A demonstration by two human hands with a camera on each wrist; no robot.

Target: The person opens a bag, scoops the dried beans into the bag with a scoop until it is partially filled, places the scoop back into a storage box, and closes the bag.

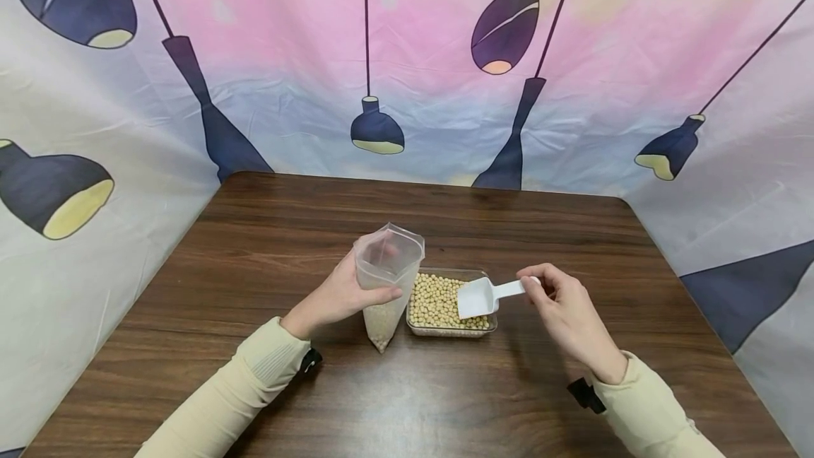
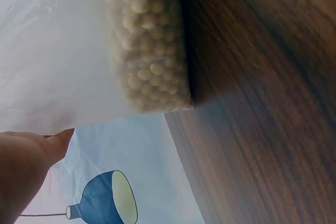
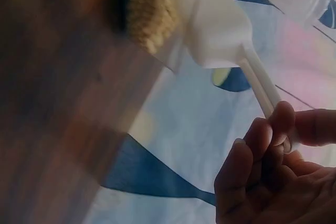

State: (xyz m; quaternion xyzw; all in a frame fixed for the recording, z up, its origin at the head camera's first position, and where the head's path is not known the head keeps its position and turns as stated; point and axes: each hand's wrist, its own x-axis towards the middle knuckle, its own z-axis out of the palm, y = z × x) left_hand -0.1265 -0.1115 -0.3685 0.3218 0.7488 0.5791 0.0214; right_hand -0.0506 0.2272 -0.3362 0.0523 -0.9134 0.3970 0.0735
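A clear plastic bag with pale round beans in its bottom corner stands with its mouth up, and my left hand grips its upper part, thumb in front. Just right of it is a clear rectangular container filled with dried soybeans. My right hand pinches the end of the handle of a white plastic scoop. The scoop's blade is over the right part of the soybeans. In the right wrist view, fingers curl at the handle; whether the scoop holds beans cannot be told.
The dark wood-grain table extends around the bag and container. Behind it and along the sides hangs a pastel cloth printed with dark lamps. A black strap shows at the right wrist.
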